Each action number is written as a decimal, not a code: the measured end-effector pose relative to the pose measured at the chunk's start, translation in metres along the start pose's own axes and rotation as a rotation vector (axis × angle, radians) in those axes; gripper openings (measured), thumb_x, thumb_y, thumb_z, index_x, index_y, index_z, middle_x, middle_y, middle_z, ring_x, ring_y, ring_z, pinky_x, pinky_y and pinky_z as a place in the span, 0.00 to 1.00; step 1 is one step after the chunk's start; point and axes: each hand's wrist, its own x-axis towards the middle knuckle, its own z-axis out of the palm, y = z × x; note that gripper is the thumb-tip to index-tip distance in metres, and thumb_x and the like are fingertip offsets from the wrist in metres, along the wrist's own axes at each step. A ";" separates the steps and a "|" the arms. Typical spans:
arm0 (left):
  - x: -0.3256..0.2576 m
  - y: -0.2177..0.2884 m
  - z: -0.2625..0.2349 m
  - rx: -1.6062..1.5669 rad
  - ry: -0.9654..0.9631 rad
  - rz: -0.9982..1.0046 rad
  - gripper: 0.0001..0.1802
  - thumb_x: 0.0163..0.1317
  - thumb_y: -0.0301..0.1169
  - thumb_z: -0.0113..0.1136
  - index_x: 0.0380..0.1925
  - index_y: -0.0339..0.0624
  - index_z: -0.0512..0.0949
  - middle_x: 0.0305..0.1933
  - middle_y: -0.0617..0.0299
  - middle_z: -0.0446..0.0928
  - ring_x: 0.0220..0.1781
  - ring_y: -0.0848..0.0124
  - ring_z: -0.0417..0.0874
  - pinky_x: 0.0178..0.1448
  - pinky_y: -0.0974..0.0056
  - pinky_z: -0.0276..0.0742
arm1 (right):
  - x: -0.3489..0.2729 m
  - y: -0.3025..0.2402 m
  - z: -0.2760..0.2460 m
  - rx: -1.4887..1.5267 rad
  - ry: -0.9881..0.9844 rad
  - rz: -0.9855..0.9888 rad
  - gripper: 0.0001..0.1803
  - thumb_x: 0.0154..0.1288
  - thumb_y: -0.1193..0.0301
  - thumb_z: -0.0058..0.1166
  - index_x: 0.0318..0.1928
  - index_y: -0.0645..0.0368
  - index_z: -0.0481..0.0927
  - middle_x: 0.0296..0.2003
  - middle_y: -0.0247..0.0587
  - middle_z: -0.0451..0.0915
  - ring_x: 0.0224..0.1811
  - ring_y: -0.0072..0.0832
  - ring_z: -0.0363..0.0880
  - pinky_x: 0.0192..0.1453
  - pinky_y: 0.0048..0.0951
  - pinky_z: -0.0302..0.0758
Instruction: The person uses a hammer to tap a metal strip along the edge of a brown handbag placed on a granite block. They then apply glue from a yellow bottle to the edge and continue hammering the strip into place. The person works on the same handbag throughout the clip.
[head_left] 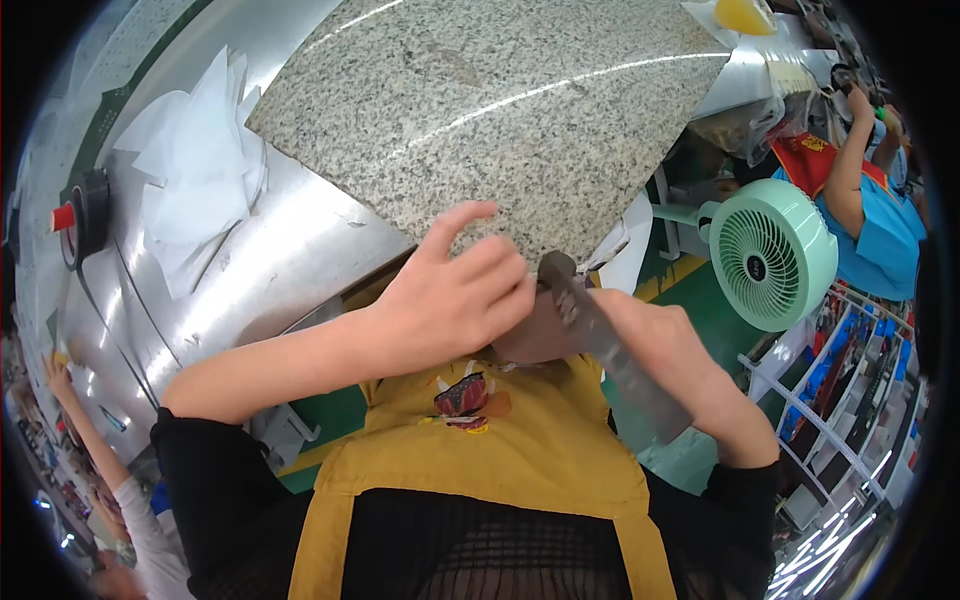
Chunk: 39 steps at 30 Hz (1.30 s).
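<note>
My left hand (pixel 462 285) is at the near edge of a speckled granite slab (pixel 480 130). Its index finger sticks out bent, and the other fingers curl in against a flat brown leather-like piece (pixel 535 338) in front of my apron. To the right, my right hand (pixel 655 345) is closed at a long dark brown strip (pixel 625 375). This strip slants down across the hand, its rounded narrow end near the slab's edge and its wider end by my wrist. It covers most of the right fingers. Whether strip and brown piece are joined I cannot tell.
White sheets (pixel 200 170) lie on the metal table (pixel 290 240) at left, beside a black tape-like roll (pixel 88 220). A mint-green fan (pixel 770 255) stands at right, near a co-worker in a blue top (pixel 880 240) and a parts rack (pixel 840 400). A yellow object (pixel 745 15) sits far right.
</note>
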 end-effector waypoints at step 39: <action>-0.018 -0.005 -0.005 -0.108 0.010 -0.023 0.12 0.44 0.27 0.59 0.33 0.47 0.77 0.34 0.67 0.70 0.44 0.68 0.72 0.64 0.47 0.64 | 0.013 -0.013 -0.012 0.266 -0.016 0.024 0.16 0.63 0.76 0.49 0.51 0.61 0.71 0.32 0.51 0.76 0.32 0.50 0.77 0.36 0.33 0.74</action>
